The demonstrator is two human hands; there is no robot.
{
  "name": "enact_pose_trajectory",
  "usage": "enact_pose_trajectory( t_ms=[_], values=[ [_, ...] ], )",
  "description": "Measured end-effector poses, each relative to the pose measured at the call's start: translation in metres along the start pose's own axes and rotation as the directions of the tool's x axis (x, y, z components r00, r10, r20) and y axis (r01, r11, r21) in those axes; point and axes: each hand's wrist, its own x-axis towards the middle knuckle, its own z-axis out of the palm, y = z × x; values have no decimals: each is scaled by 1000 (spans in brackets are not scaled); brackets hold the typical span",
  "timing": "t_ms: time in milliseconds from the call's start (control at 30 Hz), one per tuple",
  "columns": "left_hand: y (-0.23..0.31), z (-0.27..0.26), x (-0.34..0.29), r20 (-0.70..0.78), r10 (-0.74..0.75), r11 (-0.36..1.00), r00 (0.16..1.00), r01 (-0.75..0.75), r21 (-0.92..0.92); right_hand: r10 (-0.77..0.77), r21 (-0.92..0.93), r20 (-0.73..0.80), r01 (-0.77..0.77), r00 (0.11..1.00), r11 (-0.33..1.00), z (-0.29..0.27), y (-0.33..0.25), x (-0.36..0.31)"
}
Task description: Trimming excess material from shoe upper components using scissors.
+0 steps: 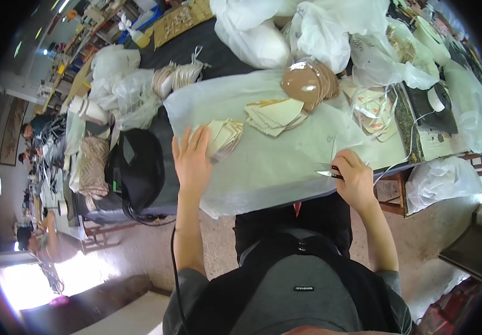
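My left hand (192,162) lies flat with its fingers stretched out, its fingertips at the left edge of a fanned stack of cream cut pieces (227,137). In my right hand (355,180) is a small pair of scissors (327,173) with black handles, its metal blades pointing left over the sheet. A translucent white plastic sheet (274,176) lies under both hands. Farther back, another fanned stack of cream pieces (275,116) rests on it, beside a stack of shiny brown rounded pieces (307,84).
White plastic bags (319,33) crowd the back of the table. On the left are a black bag (139,170) and tied bundles (175,78). Printed pieces in clear plastic (376,109) and a white cable (403,162) lie at right. A wooden stool (392,192) stands below.
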Motion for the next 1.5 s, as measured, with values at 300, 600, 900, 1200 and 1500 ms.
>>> enact_pose_trajectory(
  t_ms=[300,600,900,1200,1500],
  values=[
    [103,4,85,-224,25,766,974,-162,-622,-510,653,224,260,830,711,10,-83,27],
    [86,50,126,382,-35,680,923,302,-668,268,593,351,-434,897,678,35,28,34],
    [116,16,36,-449,370,810,813,-519,-273,378,801,326,-466,866,377,32,40,38],
    [142,14,-12,-255,424,647,869,-488,-586,197,681,236,-307,952,665,37,17,50],
    [131,17,-30,-132,256,780,957,-286,-557,34,406,489,-263,871,875,63,-8,81]
  ],
)
